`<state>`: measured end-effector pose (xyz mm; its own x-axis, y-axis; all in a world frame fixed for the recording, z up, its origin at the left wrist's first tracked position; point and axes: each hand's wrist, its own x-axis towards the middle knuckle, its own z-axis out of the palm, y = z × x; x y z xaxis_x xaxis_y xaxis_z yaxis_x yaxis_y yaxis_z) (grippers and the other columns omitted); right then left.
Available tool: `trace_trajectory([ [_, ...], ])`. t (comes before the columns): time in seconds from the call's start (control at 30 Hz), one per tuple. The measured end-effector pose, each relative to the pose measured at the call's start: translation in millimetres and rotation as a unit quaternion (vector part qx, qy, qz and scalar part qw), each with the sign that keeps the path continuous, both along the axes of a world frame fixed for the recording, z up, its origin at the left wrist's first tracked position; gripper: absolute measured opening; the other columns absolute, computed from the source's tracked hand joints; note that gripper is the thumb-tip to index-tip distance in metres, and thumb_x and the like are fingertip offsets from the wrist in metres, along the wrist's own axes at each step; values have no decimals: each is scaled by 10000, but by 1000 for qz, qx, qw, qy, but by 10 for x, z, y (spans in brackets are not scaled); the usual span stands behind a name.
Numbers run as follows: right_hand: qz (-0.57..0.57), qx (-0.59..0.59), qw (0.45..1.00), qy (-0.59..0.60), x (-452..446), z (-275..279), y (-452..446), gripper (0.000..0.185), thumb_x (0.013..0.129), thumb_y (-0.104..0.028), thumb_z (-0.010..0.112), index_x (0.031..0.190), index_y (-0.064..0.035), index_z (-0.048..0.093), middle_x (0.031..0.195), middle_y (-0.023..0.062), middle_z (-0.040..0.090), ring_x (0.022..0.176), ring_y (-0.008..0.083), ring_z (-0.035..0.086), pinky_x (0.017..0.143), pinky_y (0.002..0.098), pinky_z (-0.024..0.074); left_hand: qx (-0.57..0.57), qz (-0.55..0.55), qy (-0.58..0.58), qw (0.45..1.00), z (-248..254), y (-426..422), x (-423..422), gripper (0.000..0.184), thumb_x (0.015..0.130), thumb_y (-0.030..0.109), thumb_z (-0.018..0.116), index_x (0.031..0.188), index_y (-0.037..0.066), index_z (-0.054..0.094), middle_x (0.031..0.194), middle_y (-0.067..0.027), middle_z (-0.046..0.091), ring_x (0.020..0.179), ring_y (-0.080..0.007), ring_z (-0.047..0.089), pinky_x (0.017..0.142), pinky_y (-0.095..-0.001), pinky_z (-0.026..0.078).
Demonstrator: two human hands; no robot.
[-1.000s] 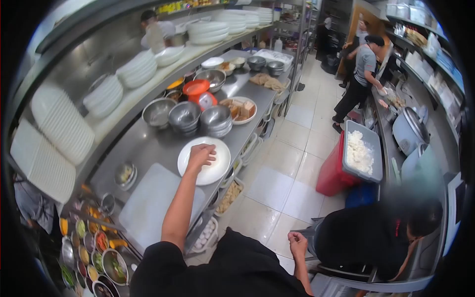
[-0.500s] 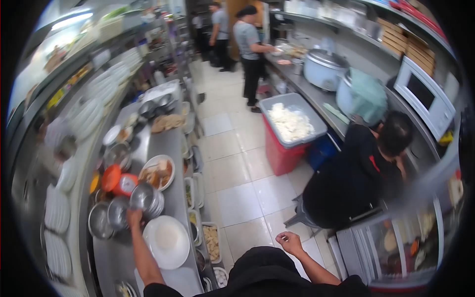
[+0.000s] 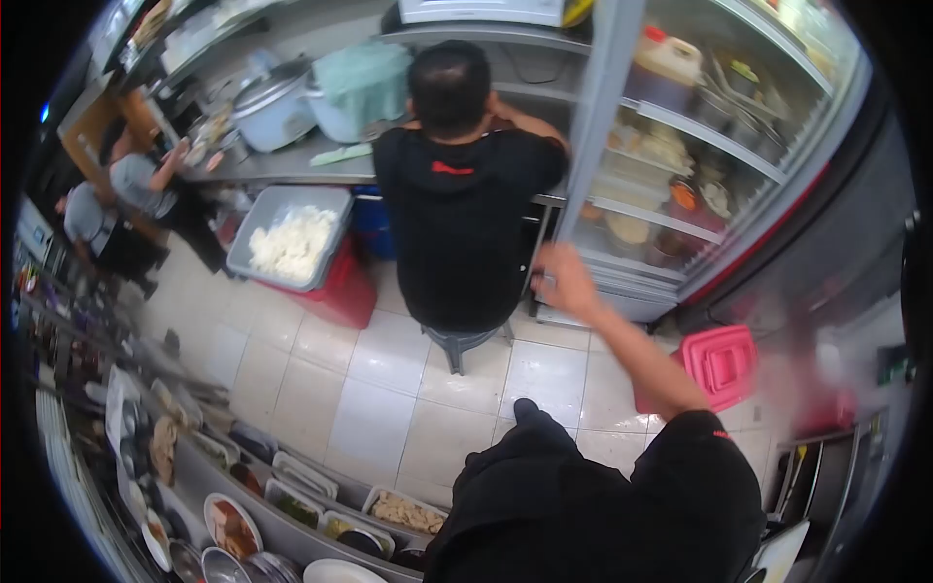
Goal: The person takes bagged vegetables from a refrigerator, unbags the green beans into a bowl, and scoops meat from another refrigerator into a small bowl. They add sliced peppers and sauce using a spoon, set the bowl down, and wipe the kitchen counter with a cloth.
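Observation:
My right hand is stretched out ahead of me, beside the seated person's back and in front of the glass-door fridge. Its fingers are slightly bent and apart, somewhat blurred, and nothing shows in them. Whether it touches the fridge's frame I cannot tell. Food containers and a plastic jug of brown liquid stand on the fridge shelves. My left hand is out of view. At the lower left, the steel counter holds metal bowls, a dish of food and a white plate.
A person in black sits on a grey stool right ahead. A grey tub of white food rests on a red bin. Pink plastic containers stand at right. Two people are farther back.
My view has swung right, from the counter to the fridge. My left hand has left the metal bowls and gone out of view. My right hand has reached forward towards the fridge.

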<state>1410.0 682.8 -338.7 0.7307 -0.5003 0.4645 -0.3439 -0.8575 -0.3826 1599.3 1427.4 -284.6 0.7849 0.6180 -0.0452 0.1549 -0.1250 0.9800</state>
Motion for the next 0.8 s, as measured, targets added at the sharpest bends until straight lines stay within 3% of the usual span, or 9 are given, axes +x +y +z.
trace_trajectory([
  [0.2, -127, -289, 949, -24, -87, 1592, -1456, 323, 683, -149, 704, 979, -65, 604, 1189, 91, 510, 1086, 310, 483, 849, 394, 463, -89, -129, -4, 988, -50, -1157, 11, 391, 791, 249, 642, 1107, 41, 543, 1004, -131, 580, 924, -260, 574, 827, -400, 449],
  [0.33, -224, -526, 818, -56, -96, 2435, -2304, 294, 685, -193, 685, 949, -77, 629, 1111, 69, 523, 957, 273, 487, 750, 357, 470, -149, -216, 16, 965, -272, -1846, -15, 456, 810, 255, 660, 1188, 36, 530, 1075, -153, 588, 999, -280, 575, 900, -412, 445],
  [0.37, -230, -526, 817, -54, -139, 2555, -2348, 294, 685, -193, 685, 949, -77, 629, 1111, 69, 523, 957, 273, 487, 750, 357, 470, -167, -244, 25, 955, -371, -1988, -26, 473, 815, 257, 665, 1208, 34, 527, 1093, -159, 590, 1018, -285, 575, 919, -415, 444],
  [0.43, -210, -616, 758, -35, -168, 2701, -2429, 297, 675, -121, 715, 933, -91, 570, 1034, 89, 579, 914, 249, 555, 687, 374, 470, -212, -296, 45, 930, -656, -2270, -16, 506, 824, 260, 674, 1249, 32, 521, 1129, -170, 594, 1055, -295, 576, 956, -421, 442],
  [0.5, -189, -599, 778, -8, -138, 2667, -2585, 325, 688, -145, 691, 990, -93, 581, 1093, 73, 553, 969, 261, 530, 706, 387, 468, -306, -213, 44, 927, -988, -2767, -61, 195, 724, 215, 583, 852, 69, 571, 741, -14, 554, 561, -180, 530, 461, -322, 408],
  [0.57, -167, -585, 793, 16, -23, 2739, -2736, 360, 702, -169, 666, 1047, -96, 592, 1152, 57, 526, 1025, 272, 505, 725, 399, 467, -282, -237, 82, 926, -686, -3469, -454, 159, 705, 172, 590, 832, 85, 551, 690, 5, 541, 483, -138, 485, 384, -283, 351],
  [0.63, -172, -500, 822, 211, 122, 2825, -2851, 306, 772, -187, 593, 1068, -120, 628, 1100, 30, 554, 1019, 269, 515, 734, 393, 464, -243, -354, 118, 895, -851, -3764, -508, 144, 681, 129, 595, 797, 90, 520, 683, -20, 531, 483, -105, 484, 367, -228, 337],
  [0.7, -218, -466, 825, 232, 555, 2694, -3201, 251, 781, -193, 581, 1013, -133, 657, 1085, 23, 560, 1021, 260, 514, 745, 388, 461, -242, -409, 127, 871, -720, -4095, -637, 122, 662, 91, 585, 747, 90, 498, 643, -19, 505, 444, -123, 477, 344, -231, 332],
  [0.8, -274, -448, 821, 222, 714, 2482, -3460, 182, 792, -198, 560, 905, -161, 698, 1045, 14, 572, 1018, 247, 517, 746, 379, 459, -238, -435, 136, 857, -681, -4250, -681, 217, 638, 49, 573, 841, -27, 579, 659, -74, 574, 440, -155, 533, 341, -241, 401],
])
